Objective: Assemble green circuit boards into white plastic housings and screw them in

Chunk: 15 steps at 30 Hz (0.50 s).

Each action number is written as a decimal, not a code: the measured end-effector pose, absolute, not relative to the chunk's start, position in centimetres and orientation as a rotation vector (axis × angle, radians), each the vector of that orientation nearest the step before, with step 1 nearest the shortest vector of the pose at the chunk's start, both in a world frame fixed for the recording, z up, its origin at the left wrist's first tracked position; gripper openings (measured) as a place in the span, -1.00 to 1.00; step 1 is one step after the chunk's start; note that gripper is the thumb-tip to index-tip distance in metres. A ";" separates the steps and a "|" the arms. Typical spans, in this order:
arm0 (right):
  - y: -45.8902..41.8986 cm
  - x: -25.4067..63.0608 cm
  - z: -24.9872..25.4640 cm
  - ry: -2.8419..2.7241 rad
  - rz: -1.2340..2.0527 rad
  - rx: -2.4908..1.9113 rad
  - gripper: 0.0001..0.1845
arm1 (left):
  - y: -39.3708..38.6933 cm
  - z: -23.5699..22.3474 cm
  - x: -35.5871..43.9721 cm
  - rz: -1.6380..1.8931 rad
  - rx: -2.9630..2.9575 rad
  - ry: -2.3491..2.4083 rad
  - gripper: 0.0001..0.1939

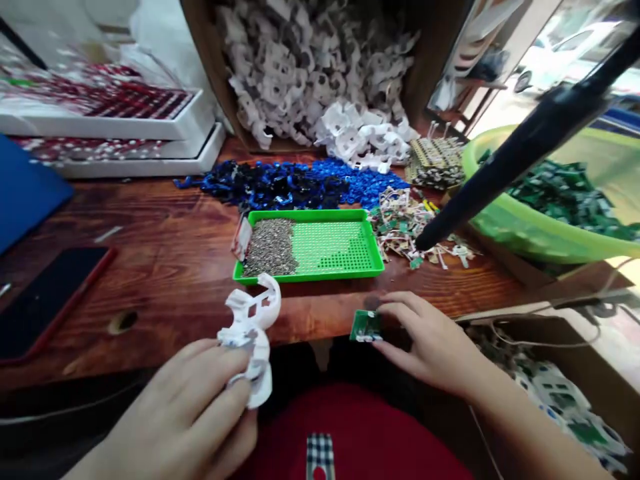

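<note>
Left hand (190,407): fingers pinched a white plastic housing (263,363) at the tabletop's (160,220) front edge, left of middle. Right hand (425,347): fingers pinched a green circuit board (367,325), same edge, right of middle. Green tray (320,275) sat just behind that edge, tiny metal parts (273,247) heaped in its left end. Phone (60,287) lay far left, near front edge.
</note>
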State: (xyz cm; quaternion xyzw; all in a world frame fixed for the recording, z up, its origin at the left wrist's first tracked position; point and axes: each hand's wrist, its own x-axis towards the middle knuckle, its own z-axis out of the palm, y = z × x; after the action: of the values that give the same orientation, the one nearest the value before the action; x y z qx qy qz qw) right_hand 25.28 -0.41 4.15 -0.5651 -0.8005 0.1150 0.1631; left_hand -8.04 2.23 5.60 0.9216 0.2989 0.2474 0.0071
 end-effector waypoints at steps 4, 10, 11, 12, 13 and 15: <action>2.1 23.2 3.1 -2.300 0.366 -1.741 -0.64 | 2.7 5.3 -5.6 0.582 3.012 0.830 -0.91; 2.2 22.5 2.0 -2.257 0.350 -1.636 -0.65 | 2.9 3.0 -4.9 0.499 3.016 0.772 -0.90; 2.0 22.4 1.6 -2.244 0.351 -1.609 -0.71 | 2.9 2.7 -4.9 0.532 2.997 0.775 -0.90; 1.8 22.3 1.2 -2.232 0.345 -1.585 -0.77 | 2.9 2.6 -5.0 0.571 2.974 0.782 -0.90; 1.7 22.2 0.9 -2.221 0.329 -1.563 -0.80 | 2.9 2.4 -5.1 0.611 2.946 0.794 -0.88; 1.5 22.1 0.4 -2.202 0.293 -1.512 -0.85 | 2.9 2.3 -5.5 0.683 2.884 0.828 -0.78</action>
State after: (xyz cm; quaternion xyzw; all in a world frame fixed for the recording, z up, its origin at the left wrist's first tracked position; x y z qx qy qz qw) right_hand 22.08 1.52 0.40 -0.5484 -0.7983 0.1062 0.2253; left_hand -5.49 2.90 2.27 0.9367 0.2689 0.2220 0.0322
